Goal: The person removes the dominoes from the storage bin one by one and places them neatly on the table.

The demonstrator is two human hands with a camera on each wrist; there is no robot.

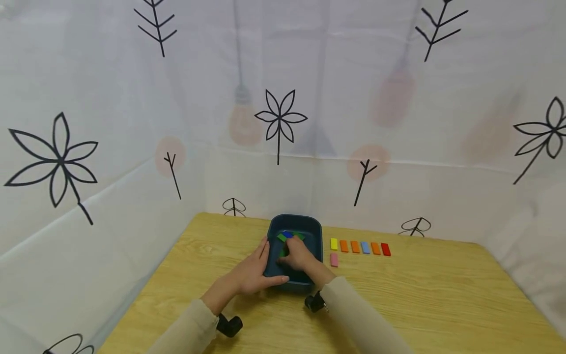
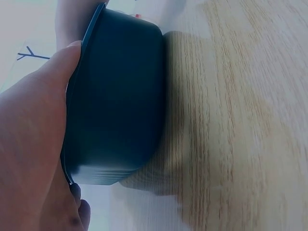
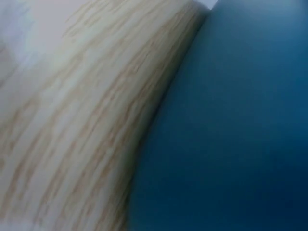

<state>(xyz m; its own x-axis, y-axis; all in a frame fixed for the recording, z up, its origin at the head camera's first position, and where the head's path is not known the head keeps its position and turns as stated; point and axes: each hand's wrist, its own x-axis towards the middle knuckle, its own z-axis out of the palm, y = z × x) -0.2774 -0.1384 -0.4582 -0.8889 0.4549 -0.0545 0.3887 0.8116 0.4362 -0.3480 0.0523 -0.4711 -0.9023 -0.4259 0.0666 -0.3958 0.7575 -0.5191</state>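
A dark blue plastic bin (image 1: pixel 317 236) stands on the table, with several green tiles (image 1: pixel 281 238) and a blue tile (image 1: pixel 288 234) inside. My left hand (image 1: pixel 252 273) rests against its near-left corner, fingers straight along the left side and thumb along the near rim. The left wrist view shows that thumb touching the rim of the bin (image 2: pixel 115 91). Inside the bin, my right hand (image 1: pixel 300 254) reaches down with bent fingers beside a green tile; its fingertips are partly hidden, so a grip is unclear. Only the bin's outer wall (image 3: pixel 226 125) and wood fill the right wrist view.
Right of the bin, a row of tiles runs from a yellow tile (image 1: pixel 333 244) through orange and light blue to a red tile (image 1: pixel 386 249). A pink tile (image 1: pixel 334 260) lies below the yellow one. Printed white cloth (image 1: pixel 199 98) surrounds the wooden table (image 1: pixel 420 295).
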